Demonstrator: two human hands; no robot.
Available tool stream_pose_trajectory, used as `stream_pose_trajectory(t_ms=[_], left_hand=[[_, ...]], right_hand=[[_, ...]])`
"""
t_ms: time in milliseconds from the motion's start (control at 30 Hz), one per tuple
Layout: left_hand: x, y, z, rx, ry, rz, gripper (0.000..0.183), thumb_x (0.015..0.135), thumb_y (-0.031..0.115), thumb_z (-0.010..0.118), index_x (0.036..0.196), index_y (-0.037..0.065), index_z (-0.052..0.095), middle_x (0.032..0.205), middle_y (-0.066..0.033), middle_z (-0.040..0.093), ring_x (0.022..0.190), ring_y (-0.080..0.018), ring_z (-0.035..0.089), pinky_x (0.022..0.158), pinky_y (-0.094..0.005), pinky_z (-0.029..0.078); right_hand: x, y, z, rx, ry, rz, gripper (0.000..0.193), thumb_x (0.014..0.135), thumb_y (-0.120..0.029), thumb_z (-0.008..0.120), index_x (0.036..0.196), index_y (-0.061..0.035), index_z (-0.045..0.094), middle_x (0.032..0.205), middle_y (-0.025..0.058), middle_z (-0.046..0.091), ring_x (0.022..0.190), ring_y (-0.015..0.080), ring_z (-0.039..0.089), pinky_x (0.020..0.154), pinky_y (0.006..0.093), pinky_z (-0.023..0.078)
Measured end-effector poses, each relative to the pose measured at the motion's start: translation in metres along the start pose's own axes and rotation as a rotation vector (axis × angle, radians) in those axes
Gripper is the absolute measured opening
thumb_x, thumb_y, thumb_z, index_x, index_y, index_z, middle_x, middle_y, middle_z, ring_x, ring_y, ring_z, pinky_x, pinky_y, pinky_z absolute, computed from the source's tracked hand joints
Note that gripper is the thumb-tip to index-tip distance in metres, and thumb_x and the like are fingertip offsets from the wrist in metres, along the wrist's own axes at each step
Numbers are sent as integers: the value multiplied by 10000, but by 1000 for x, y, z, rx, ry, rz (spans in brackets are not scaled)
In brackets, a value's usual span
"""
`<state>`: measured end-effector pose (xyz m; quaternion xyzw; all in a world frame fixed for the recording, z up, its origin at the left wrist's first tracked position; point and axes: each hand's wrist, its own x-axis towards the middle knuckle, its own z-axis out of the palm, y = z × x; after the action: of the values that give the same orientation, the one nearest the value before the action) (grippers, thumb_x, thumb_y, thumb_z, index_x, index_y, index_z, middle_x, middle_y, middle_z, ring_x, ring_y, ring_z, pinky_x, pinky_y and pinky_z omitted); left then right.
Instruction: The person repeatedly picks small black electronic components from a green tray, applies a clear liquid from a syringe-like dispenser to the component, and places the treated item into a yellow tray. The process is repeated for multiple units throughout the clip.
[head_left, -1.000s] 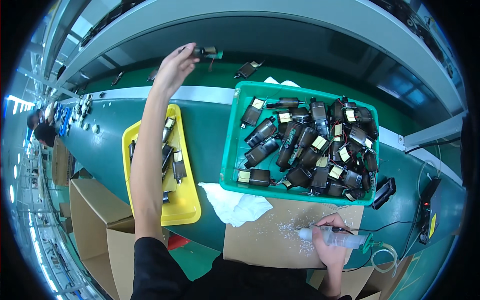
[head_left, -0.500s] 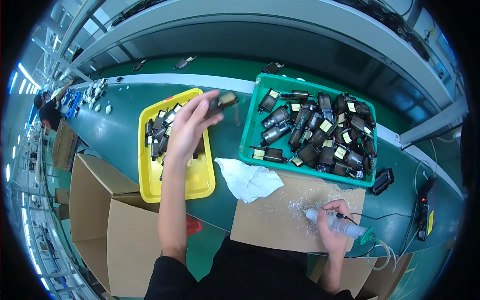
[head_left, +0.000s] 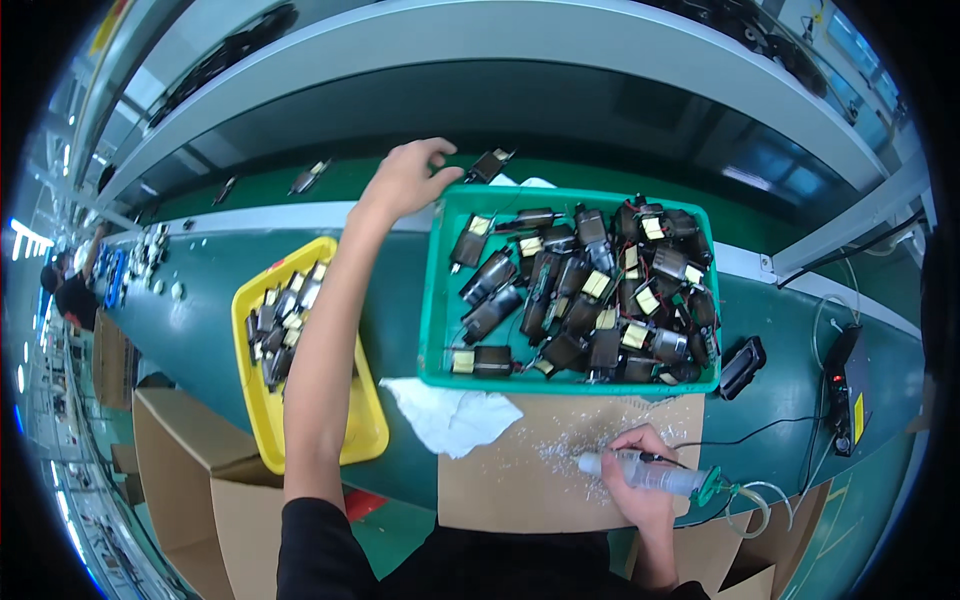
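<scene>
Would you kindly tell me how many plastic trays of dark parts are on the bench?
2: the yellow tray, partly covered by the left forearm, and the green tray to its right, just beyond the cardboard sheet. No third shows, though one could be hidden.

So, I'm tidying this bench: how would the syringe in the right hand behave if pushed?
The syringe would probably roll somewhat, being round-bodied, though the wider green cap may check it. Its translucent, plastic-looking body suggests lightness. The attached tube would likely tug.
</scene>
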<state>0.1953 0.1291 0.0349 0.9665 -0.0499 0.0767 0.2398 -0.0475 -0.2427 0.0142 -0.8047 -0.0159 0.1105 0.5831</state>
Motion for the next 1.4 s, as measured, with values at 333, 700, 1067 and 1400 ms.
stream_pose_trajectory(t_ms=[333,700,1067,1400], left_hand=[[82,10,34,-73,-247,-73,284,742,190,601,902,-42,563,717,-100,640,662,-175,639,634,-290,511],[-138,126,20,-1768,-276,-226,421,953,272,448,1292,34,374,899,-36,509,659,-93,456,465,-209,328],[-104,171,17,-1886,-620,427,685,816,486,575,1197,-41,358,968,-219,533,738,-246,564,605,-339,460],[-113,172,13,-1804,-519,298,653,724,380,669,1042,-170,517,929,-254,604,732,-261,609,674,-347,487]], right_hand=[[17,-4,-1,-12,-25,94,168,696,-92,698,763,-9,568,676,47,582,596,107,555,564,239,451],[44,-73,-14,33,81,-414,352,659,-325,737,675,-28,548,594,39,533,507,108,500,479,228,382],[43,-167,-30,339,341,-754,372,818,-360,487,886,-15,365,793,190,498,658,267,589,587,336,515],[46,-155,-1,321,373,-610,424,804,-364,543,902,-24,308,776,226,546,597,281,610,619,342,557]])
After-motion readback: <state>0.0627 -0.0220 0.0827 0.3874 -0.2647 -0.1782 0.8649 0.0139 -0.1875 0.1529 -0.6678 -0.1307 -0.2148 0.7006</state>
